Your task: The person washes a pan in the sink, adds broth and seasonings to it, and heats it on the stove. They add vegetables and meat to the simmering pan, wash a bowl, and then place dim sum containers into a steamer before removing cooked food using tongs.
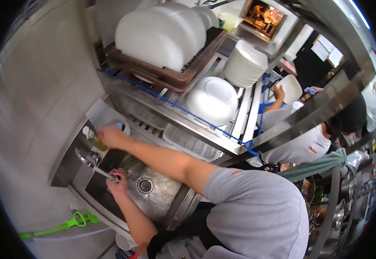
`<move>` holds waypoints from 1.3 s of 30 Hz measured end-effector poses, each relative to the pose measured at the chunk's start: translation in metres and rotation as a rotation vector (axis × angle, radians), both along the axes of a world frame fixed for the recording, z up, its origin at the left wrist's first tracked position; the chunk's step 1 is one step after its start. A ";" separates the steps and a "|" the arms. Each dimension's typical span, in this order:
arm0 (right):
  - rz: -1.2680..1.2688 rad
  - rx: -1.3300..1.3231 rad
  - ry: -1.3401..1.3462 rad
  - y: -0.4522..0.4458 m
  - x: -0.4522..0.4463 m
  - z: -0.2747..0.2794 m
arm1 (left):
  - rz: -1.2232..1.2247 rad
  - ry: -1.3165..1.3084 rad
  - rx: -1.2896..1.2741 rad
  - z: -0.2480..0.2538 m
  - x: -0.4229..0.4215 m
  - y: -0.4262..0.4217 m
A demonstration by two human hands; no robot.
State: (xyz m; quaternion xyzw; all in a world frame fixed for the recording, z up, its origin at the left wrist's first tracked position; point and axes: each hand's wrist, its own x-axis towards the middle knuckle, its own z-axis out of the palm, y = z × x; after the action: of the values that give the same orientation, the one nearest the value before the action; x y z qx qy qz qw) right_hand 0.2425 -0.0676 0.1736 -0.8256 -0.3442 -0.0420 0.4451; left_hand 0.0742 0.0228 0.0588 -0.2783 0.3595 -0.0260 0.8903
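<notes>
My right hand point(111, 137) reaches to the back of the sink, beside a bottle of yellow-green liquid point(101, 145) with a white pump top point(87, 131); its fingers are blurred, and their grip is unclear. Below the metal faucet point(87, 157), my left hand point(117, 181) has its fingers curled round a small dark and shiny object that I cannot make out. A pale stream, apparently water, runs from the faucet to this hand. The metal sink basin point(155, 196), with a round drain point(145, 185), lies just right of my left hand.
Above the sink, a metal rack point(175, 113) holds a brown tray point(166, 77) of white plates point(158, 36), a white bowl point(212, 101) and stacked white dishes point(245, 64). A co-worker point(300, 140) stands beyond, holding a white dish point(289, 89). A green-handled tool point(73, 221) is low at left.
</notes>
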 end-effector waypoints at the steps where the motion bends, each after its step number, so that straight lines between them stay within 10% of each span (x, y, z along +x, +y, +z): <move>1: 0.015 -0.051 -0.084 0.006 0.018 -0.015 | -0.045 -0.006 0.060 -0.012 -0.010 -0.004; 7: 0.484 -0.970 0.037 0.036 0.057 -0.020 | -0.132 0.078 0.181 -0.007 -0.072 -0.013; 11: 0.327 -0.781 0.512 0.020 0.081 0.015 | -0.127 0.141 0.247 -0.004 -0.076 -0.009; 14: 0.519 -0.596 0.347 0.023 0.124 -0.033 | -0.177 0.145 0.258 0.002 -0.074 -0.016; 16: 0.590 -1.219 0.105 0.030 0.113 -0.044 | -0.185 0.137 0.305 -0.002 -0.064 -0.019; 23: 0.153 -1.085 -0.280 0.035 0.088 -0.079 | -0.168 0.117 0.317 0.020 -0.017 -0.017; 31: 0.034 -0.390 0.018 -0.010 0.027 0.057 | -0.172 0.227 0.763 0.030 -0.024 -0.049; 35: 0.004 -0.251 0.429 -0.039 -0.058 0.024 | -0.097 0.276 0.508 0.023 -0.015 -0.048; 38: 0.221 -0.054 0.297 -0.045 -0.135 -0.036 | 0.117 -0.535 0.422 -0.087 -0.029 -0.013; 39: 0.212 -0.074 0.393 -0.031 -0.143 -0.083 | 0.005 -0.224 0.677 -0.056 -0.036 -0.016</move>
State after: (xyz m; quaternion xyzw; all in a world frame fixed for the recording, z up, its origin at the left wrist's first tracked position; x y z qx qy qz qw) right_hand 0.0991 -0.0990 0.0903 -0.7928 -0.3371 0.1794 0.4751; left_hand 0.0381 0.0064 0.0030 0.0362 0.2471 0.0662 0.9661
